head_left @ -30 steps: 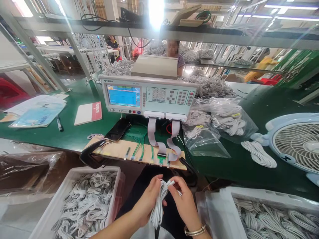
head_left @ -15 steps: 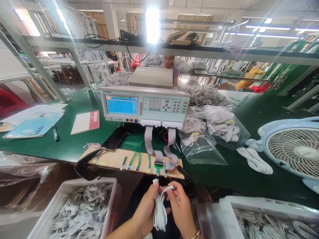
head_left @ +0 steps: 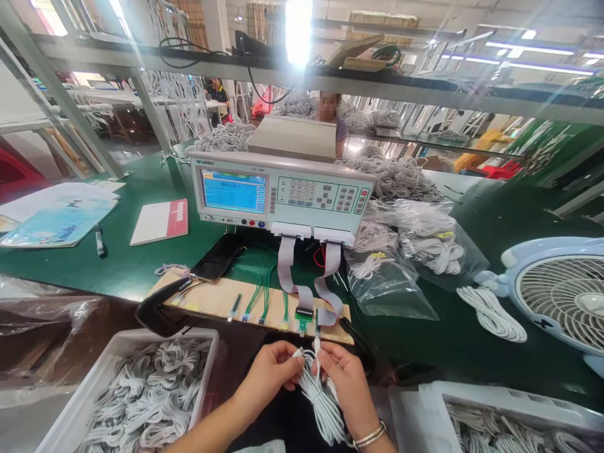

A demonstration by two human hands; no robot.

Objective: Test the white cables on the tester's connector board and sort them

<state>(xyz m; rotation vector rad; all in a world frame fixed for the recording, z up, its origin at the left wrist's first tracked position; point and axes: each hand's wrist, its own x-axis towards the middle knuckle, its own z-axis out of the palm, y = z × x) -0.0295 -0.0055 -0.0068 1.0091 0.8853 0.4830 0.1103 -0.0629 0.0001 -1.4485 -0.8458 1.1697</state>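
Note:
A coiled white cable (head_left: 323,402) hangs between my two hands just in front of the wooden board (head_left: 202,300). My left hand (head_left: 278,365) pinches one connector end of it. In the fingers of my right hand (head_left: 342,374) is the other plug (head_left: 317,345), upright against the right-hand socket at the board's front edge; whether it is fully seated I cannot tell. A small green circuit board (head_left: 303,321) with its own socket sits just left of that plug. Grey ribbon cables (head_left: 286,264) run from there up to a tester (head_left: 283,195) with a lit blue screen.
White bins of coiled cables stand at left (head_left: 207,371) and right (head_left: 434,402). On the green table (head_left: 401,340) are bagged cables (head_left: 377,264), a loose cable coil (head_left: 493,314), a blue fan (head_left: 566,283), a phone (head_left: 218,257) and a notebook (head_left: 160,221). A person (head_left: 342,129) sits behind the tester.
My right hand has brought its plug up to the board's right socket. My left hand has shifted its grip on the other end. The coil now hangs further right, and the screen's display differs.

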